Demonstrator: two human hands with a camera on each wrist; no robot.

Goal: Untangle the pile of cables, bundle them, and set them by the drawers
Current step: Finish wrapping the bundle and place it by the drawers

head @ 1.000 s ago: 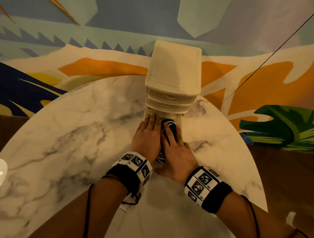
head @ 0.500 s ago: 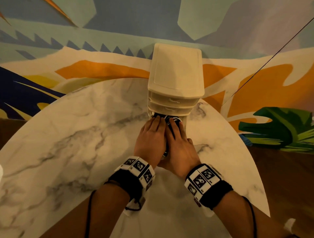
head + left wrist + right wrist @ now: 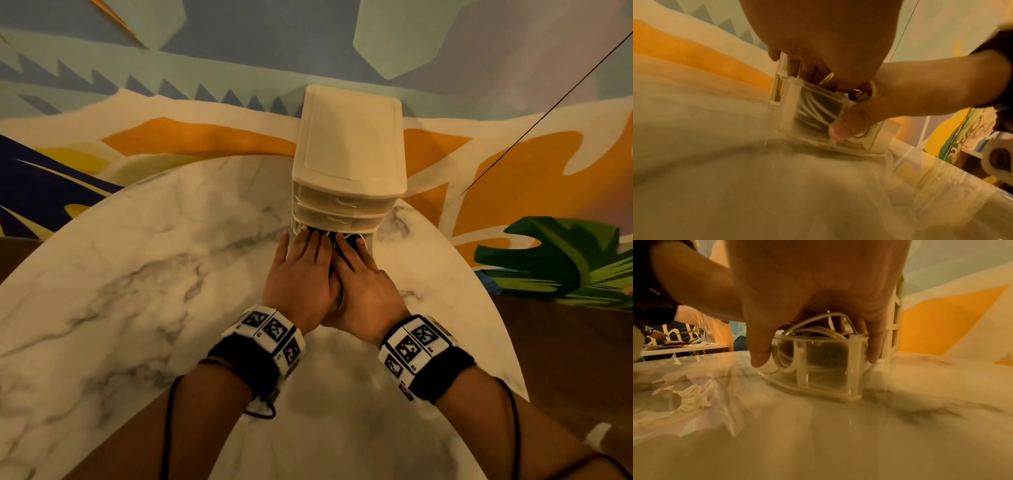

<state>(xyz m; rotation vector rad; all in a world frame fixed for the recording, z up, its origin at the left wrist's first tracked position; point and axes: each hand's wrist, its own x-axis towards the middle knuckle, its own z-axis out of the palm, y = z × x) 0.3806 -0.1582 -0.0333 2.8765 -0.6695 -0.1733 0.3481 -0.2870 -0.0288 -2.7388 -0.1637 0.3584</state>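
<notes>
A cream plastic drawer unit (image 3: 349, 150) stands at the far edge of the marble table (image 3: 154, 274). Its clear bottom drawer (image 3: 828, 369) is pulled partly out and holds coiled white and dark cables (image 3: 818, 329), which peek out between my fingers (image 3: 349, 240). My left hand (image 3: 301, 270) lies flat on the drawer's left side, fingers straight and reaching the unit. My right hand (image 3: 363, 284) presses on the cables, fingers straight. Its thumb (image 3: 849, 121) lies against the drawer front (image 3: 795, 104). Most of the bundle is hidden under both hands.
The painted wall stands directly behind the unit. A thin dark line (image 3: 548, 109) runs diagonally across the wall at upper right. The table's rounded edge drops off to the right, with a small white object (image 3: 597, 435) on the floor there.
Both hands have slid forward toward the unit, and the bottom drawer with the cables has gone further in. Less of the cable bundle shows now.
</notes>
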